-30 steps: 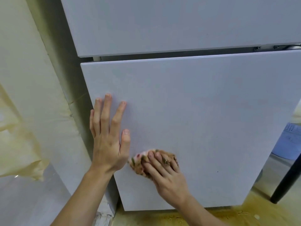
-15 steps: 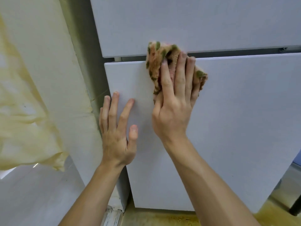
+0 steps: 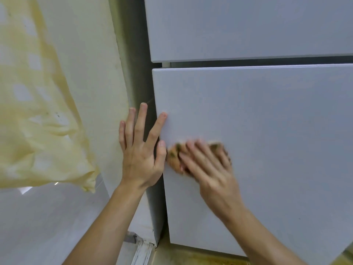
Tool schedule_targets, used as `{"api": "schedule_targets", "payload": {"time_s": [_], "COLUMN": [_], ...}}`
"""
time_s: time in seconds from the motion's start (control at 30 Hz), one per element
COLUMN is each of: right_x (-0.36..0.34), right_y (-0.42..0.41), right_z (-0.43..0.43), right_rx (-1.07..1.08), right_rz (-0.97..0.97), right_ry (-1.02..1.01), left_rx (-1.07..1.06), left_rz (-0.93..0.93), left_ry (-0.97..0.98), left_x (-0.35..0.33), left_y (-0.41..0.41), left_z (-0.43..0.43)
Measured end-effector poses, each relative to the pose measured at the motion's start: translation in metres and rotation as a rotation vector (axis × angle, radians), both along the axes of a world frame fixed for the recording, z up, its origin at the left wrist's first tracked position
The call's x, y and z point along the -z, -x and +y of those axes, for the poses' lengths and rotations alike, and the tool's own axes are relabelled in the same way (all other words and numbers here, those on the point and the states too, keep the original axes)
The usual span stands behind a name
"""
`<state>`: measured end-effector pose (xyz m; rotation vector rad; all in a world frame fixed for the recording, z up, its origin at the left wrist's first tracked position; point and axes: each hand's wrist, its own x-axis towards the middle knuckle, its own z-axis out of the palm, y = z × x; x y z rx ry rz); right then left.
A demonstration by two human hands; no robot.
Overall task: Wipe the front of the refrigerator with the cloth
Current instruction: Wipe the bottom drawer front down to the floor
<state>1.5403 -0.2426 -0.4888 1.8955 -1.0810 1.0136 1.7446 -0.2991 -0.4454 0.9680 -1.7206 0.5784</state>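
Cloth (image 3: 174, 157), mottled brown-green pile, judged soft, light and easily bunched: lay crumpled under flat, blurred fingers of the right hand (image 3: 208, 165), pressed onto the refrigerator door (image 3: 267, 140), just beside the spread left hand (image 3: 141, 150); best worked under palm pressure.

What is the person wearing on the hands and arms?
The left hand and right hand are bare, no gloves. The left forearm and right forearm show no sleeves, watch or bands. Motion blur on the right hand could hide a ring.
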Motion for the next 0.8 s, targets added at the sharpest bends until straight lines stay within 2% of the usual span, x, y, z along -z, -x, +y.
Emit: {"api": "schedule_targets", "payload": {"time_s": [0.13,0.23,0.3,0.4,0.53,0.6,0.7,0.8], "right_x": [-0.095,-0.112,-0.091,-0.024,0.089,0.123,0.119,0.073], "right_y": [-0.032,-0.057,-0.063,-0.06,-0.033,-0.015,0.004,0.006], "right_z": [-0.021,-0.034,-0.036,-0.033,-0.01,0.004,0.014,0.015], "right_rx": [-0.028,-0.001,0.009,0.004,0.013,-0.002,-0.042,-0.104], "right_rz": [-0.312,-0.425,-0.386,-0.222,0.045,0.172,0.278,0.166], "right_ry": [0.182,0.278,0.281,0.199,-0.084,-0.23,-0.327,-0.202], "left_rx": [0.0,-0.024,-0.023,-0.013,-0.028,-0.019,-0.006,-0.003], "left_rz": [0.028,0.059,0.059,0.045,-0.001,-0.016,0.001,0.029], "left_ry": [-0.008,-0.032,-0.038,-0.012,-0.032,-0.041,-0.036,-0.01], "left_x": [0.001,0.003,0.006,0.009,0.012,0.011,0.011,0.014], "left_y": [-0.005,-0.012,-0.018,-0.025,-0.031,-0.031,-0.027,-0.014], "left_z": [-0.005,-0.009,-0.011,-0.016,-0.016,-0.016,-0.016,-0.012]}}
